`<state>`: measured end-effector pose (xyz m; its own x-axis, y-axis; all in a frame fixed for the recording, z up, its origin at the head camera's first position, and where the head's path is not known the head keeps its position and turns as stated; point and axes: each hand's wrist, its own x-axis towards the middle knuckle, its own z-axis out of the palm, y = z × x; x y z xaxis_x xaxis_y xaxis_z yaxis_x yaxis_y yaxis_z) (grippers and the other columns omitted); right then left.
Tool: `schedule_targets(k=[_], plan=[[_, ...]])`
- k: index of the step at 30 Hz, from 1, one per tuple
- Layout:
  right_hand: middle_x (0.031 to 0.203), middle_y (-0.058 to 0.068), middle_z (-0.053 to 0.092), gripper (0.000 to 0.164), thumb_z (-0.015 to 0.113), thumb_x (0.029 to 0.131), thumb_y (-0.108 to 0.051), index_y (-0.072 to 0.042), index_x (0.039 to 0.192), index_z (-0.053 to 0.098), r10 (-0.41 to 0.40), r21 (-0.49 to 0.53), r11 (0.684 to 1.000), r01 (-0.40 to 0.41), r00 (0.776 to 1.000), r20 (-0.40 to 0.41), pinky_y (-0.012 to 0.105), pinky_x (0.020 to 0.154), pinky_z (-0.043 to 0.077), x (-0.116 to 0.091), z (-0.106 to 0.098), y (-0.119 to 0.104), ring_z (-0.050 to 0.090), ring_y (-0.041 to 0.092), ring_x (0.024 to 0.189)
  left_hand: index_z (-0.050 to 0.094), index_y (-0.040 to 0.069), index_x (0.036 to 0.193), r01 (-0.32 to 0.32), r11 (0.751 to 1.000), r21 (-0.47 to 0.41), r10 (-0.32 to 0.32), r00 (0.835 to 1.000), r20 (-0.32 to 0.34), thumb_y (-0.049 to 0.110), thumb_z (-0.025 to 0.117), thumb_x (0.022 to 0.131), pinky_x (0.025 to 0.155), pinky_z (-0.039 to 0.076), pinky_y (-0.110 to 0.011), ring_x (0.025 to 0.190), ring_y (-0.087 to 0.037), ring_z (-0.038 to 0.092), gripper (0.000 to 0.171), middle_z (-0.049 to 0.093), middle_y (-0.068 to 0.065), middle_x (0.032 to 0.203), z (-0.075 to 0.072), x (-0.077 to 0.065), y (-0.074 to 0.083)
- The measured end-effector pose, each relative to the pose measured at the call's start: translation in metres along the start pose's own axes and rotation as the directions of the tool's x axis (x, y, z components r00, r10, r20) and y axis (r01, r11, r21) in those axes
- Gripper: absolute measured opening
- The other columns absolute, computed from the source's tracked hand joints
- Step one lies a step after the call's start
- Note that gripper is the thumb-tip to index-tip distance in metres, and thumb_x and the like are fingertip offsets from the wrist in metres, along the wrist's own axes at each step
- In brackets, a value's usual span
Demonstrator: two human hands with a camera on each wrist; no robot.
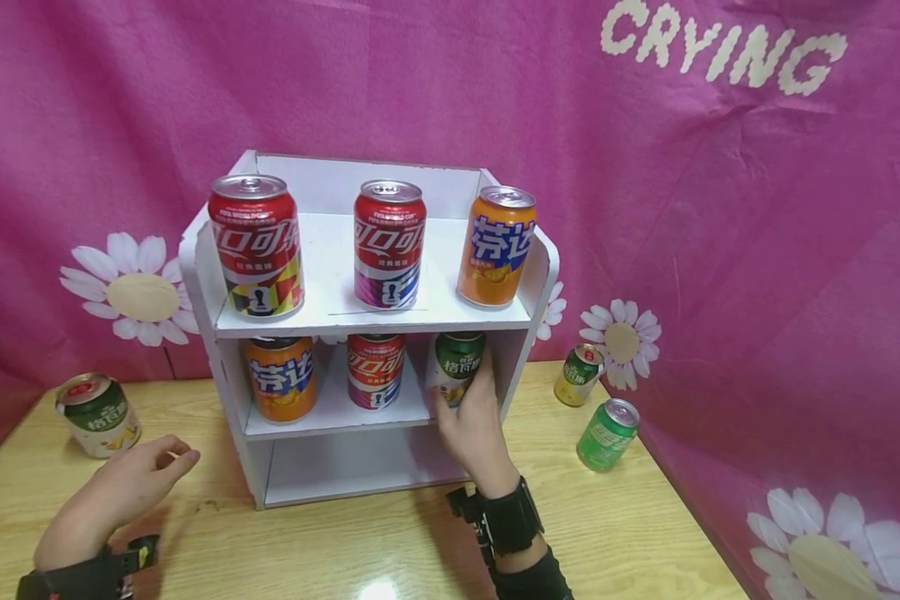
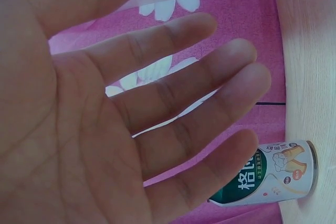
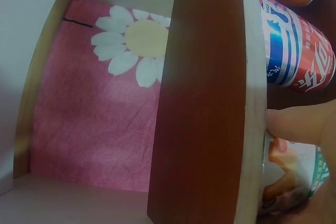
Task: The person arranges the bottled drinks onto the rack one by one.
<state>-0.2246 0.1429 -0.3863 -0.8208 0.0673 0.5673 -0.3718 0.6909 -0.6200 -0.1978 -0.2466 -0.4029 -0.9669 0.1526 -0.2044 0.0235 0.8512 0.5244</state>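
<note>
My right hand [image 1: 474, 425] grips a green-and-white drink can [image 1: 457, 367], thumb on its left side and fingers round its right. This can is at the right end of the middle shelf of a white rack [image 1: 390, 429]; in the right wrist view the lower part of the can [image 3: 291, 174] shows at the shelf's edge. My left hand [image 1: 123, 487] holds nothing and hovers above the table left of the rack, its fingers loosely spread in the left wrist view. Nearest to it stands another green-and-white can [image 1: 101, 417].
On the top shelf stand two red cola cans [image 1: 258, 250] and an orange soda can [image 1: 497, 246]. The middle shelf also bears an orange can [image 1: 281, 379] and a red can [image 1: 375, 371]. Right of the rack are a green-and-yellow can [image 1: 578, 377] and a light green can [image 1: 607, 435].
</note>
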Motion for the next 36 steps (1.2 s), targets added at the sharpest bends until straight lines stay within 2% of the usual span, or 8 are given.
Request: schedule_targets(k=[6,10,19,24,27,30,33,36], plan=[[0.132,0.031,0.038,0.092,0.076,0.079,-0.011,0.008,0.144,0.014,-0.023,-0.017,1.000,0.022,0.998,-0.050,0.049,0.104,0.034,0.000,-0.001,0.001,0.043,0.039,0.122,0.056,-0.006,0.116,0.008,1.000,-0.005,-0.008,1.000,0.007,0.049,0.039,0.099,0.073,0.047,-0.051,0.094,-0.039,0.058,0.060,0.062,-0.024,0.102,0.001,0.001,-0.001],[0.134,0.030,0.037,0.092,0.075,0.080,-0.009,0.007,0.145,0.012,-0.017,0.001,1.000,0.017,1.000,-0.021,0.048,0.105,0.033,0.000,-0.004,0.001,0.043,0.037,0.123,0.056,-0.005,0.115,0.005,1.000,-0.002,-0.005,1.000,0.010,0.049,0.039,0.099,0.073,0.047,-0.051,0.094,-0.039,0.058,0.059,0.062,-0.024,0.103,0.000,0.001,0.000],[0.138,0.026,0.035,0.094,0.076,0.081,-0.015,0.002,0.147,0.010,0.057,-0.006,0.998,-0.057,0.998,0.019,0.048,0.105,0.033,0.000,-0.007,0.003,0.041,0.033,0.125,0.058,-0.003,0.113,-0.022,1.000,0.000,0.022,1.000,0.005,0.044,0.041,0.100,0.072,0.048,-0.049,0.092,-0.036,0.059,0.052,0.063,-0.020,0.100,0.001,-0.001,0.004],[0.143,0.024,0.031,0.096,0.075,0.082,-0.018,-0.001,0.149,0.008,0.041,-0.006,0.999,-0.041,0.998,0.040,0.046,0.106,0.032,-0.006,-0.010,0.001,0.039,0.031,0.128,0.059,-0.002,0.110,-0.050,0.999,-0.005,0.050,0.999,-0.012,0.040,0.043,0.100,0.071,0.048,-0.048,0.091,-0.035,0.060,0.046,0.064,-0.019,0.099,0.004,-0.003,0.005],[0.145,0.024,0.029,0.095,0.074,0.083,-0.019,0.000,0.149,0.008,0.022,-0.033,0.999,-0.019,0.998,0.063,0.045,0.106,0.031,-0.014,-0.017,0.000,0.036,0.031,0.131,0.059,-0.002,0.110,-0.044,0.999,-0.007,0.044,0.999,-0.013,0.040,0.043,0.100,0.071,0.048,-0.048,0.091,-0.035,0.060,0.046,0.064,-0.020,0.099,0.005,-0.003,0.005],[0.141,0.026,0.033,0.088,0.074,0.082,-0.017,0.005,0.146,0.018,-0.040,-0.092,0.995,0.046,0.997,0.066,0.046,0.103,0.036,-0.023,-0.024,0.000,0.039,0.034,0.128,0.058,-0.003,0.110,-0.029,1.000,-0.005,0.029,1.000,-0.005,0.043,0.042,0.100,0.071,0.048,-0.049,0.091,-0.036,0.060,0.049,0.063,-0.021,0.098,0.005,-0.003,0.004],[0.129,0.023,0.045,0.070,0.075,0.081,-0.014,0.008,0.135,0.037,-0.129,-0.138,0.981,0.134,0.991,0.043,0.044,0.095,0.045,-0.030,-0.032,0.000,0.050,0.032,0.116,0.057,-0.003,0.112,-0.009,1.000,-0.008,0.009,1.000,0.010,0.045,0.042,0.099,0.072,0.048,-0.049,0.092,-0.036,0.059,0.052,0.063,-0.021,0.100,0.003,-0.003,0.004],[0.112,0.017,0.055,0.048,0.076,0.079,-0.010,0.006,0.118,0.053,-0.206,-0.136,0.969,0.208,0.978,0.025,0.039,0.083,0.051,-0.034,-0.041,0.002,0.058,0.028,0.099,0.057,-0.004,0.113,-0.004,1.000,-0.015,0.004,1.000,0.018,0.046,0.042,0.099,0.072,0.048,-0.049,0.093,-0.037,0.059,0.054,0.063,-0.022,0.101,0.002,-0.003,0.005]])
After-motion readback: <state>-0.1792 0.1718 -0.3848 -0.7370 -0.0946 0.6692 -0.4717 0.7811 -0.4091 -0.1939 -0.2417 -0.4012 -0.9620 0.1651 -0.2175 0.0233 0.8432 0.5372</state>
